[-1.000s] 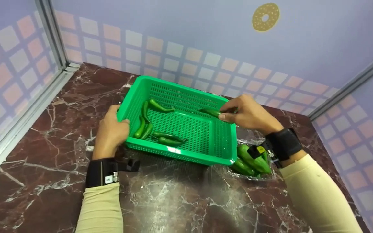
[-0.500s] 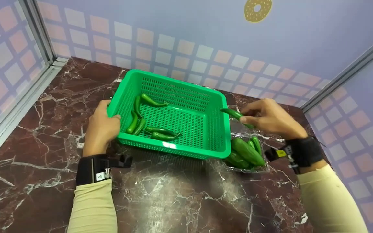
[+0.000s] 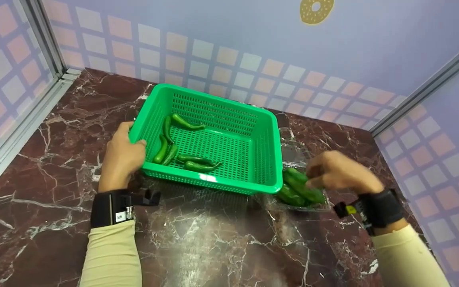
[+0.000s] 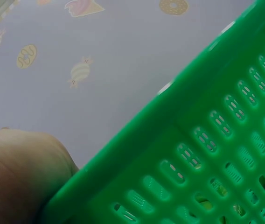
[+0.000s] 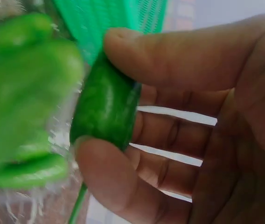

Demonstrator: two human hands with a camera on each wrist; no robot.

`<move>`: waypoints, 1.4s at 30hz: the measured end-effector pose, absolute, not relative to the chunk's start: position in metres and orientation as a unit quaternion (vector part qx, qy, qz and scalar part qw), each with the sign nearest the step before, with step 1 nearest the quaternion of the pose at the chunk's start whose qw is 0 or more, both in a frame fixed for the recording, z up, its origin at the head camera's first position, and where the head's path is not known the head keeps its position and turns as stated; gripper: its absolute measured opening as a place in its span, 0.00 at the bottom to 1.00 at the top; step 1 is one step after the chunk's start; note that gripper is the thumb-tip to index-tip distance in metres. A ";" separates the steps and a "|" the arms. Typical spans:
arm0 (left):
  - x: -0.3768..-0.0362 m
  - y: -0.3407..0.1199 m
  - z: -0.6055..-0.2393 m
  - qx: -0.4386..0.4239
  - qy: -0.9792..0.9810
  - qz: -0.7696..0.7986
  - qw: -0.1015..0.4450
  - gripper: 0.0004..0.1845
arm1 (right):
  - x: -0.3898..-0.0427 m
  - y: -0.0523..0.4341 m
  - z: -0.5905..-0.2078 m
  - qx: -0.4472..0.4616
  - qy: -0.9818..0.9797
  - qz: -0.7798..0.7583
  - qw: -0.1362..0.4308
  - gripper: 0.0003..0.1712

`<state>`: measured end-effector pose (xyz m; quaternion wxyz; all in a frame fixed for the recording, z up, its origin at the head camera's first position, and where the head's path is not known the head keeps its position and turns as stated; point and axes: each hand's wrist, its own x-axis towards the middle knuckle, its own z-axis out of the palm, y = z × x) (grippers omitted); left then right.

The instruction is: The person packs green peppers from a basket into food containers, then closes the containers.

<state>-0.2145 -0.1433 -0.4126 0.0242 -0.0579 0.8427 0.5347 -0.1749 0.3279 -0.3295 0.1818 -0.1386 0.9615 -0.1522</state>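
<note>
Walls (image 3: 253, 36): pale lilac panels with a checked band of peach and white squares, meeting in metal corner posts at left and right; a doughnut sticker (image 3: 316, 10) is cut off by the top edge of the head view. Table (image 3: 213, 239): dark red marble with white veining, boxed in by the walls on three sides, its broadest bare stretch along the near edge between the two sleeves. Green basket (image 3: 229, 119): perforated plastic, lying across the middle of the table with its near right corner overlapping the tray; the left wrist view shows only a slice of its rim and slotted wall. Left hand (image 3: 121, 157): fingers grasping the basket's left rim, thumb inside; fingertips hidden behind the wall. Right hand (image 3: 339, 172): blurred in the head view, just right of the basket over the tray; in the right wrist view, thumb and forefinger pinch one green chilli (image 5: 107, 105). Clear tray (image 3: 293, 153): transparent, hard to make out, partly hidden under the basket's corner. Large peppers (image 3: 299, 187): several heaped in the tray, count unclear. Thin chillies (image 3: 181, 153): about six, loose on the basket floor, toward its left half.
</note>
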 end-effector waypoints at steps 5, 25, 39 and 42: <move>-0.214 -0.144 -0.413 -0.059 0.842 0.535 0.023 0.33 | -0.171 0.314 -0.355 -0.202 0.958 -0.115 0.166 0.06; -0.214 -0.143 -0.413 -0.056 0.845 0.531 0.025 0.33 | -0.164 0.301 -0.382 -0.233 0.967 -0.014 0.106 0.05; -0.212 -0.143 -0.412 -0.071 0.842 0.535 0.023 0.33 | -0.178 0.284 -0.345 -0.248 0.962 -0.105 0.034 0.14; -0.213 -0.141 -0.411 -0.070 0.842 0.534 0.018 0.32 | -0.187 0.272 -0.334 -0.247 0.962 -0.113 0.003 0.11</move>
